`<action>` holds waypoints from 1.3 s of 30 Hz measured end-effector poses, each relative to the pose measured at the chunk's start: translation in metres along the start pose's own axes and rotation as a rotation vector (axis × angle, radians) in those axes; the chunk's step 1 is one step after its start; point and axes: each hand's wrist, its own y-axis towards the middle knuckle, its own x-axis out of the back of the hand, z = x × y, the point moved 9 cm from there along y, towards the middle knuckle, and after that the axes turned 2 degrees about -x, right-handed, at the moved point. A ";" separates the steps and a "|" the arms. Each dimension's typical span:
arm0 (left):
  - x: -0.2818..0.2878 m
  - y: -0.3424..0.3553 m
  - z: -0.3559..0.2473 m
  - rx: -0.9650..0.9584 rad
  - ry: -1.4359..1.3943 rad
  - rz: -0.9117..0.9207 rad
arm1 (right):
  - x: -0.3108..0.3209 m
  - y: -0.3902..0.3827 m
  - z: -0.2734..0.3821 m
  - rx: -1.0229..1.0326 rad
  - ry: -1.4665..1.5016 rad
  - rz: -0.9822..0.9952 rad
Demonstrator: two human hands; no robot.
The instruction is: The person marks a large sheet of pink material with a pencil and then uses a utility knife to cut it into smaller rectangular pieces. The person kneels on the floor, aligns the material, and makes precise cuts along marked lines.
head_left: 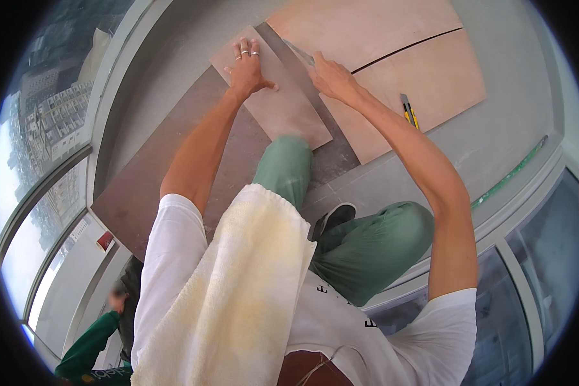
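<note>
My left hand (246, 69) lies flat with fingers spread, pressing on a narrow pinkish-brown board strip (289, 109). My knee in green trousers rests on the strip's near end. Beneath the strip is a larger dark brown board (180, 141). To the right, my right hand (333, 76) is closed around a thin, pale grey blade-like tool (301, 54). The tool points toward the far left, along the edge of the pinkish boards; its handle is hidden in my fingers, and I cannot tell its exact kind.
Two pinkish boards (418, 77) lie at the right with a dark gap between them. A yellow-and-black utility knife (409, 110) lies on the nearer one. A green strip (511, 172) runs along the right wall. Windows curve round the left; another person's green sleeve (87, 347) shows at lower left.
</note>
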 end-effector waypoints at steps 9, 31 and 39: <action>-0.001 -0.001 0.001 0.000 -0.031 -0.031 | -0.034 0.083 0.046 -0.182 0.129 -0.032; -0.004 -0.004 -0.002 -0.025 -0.035 -0.057 | -0.058 0.011 0.019 -0.053 -0.028 -0.112; -0.005 0.000 -0.003 -0.020 -0.046 -0.069 | -0.065 -0.052 -0.010 0.011 0.124 -0.200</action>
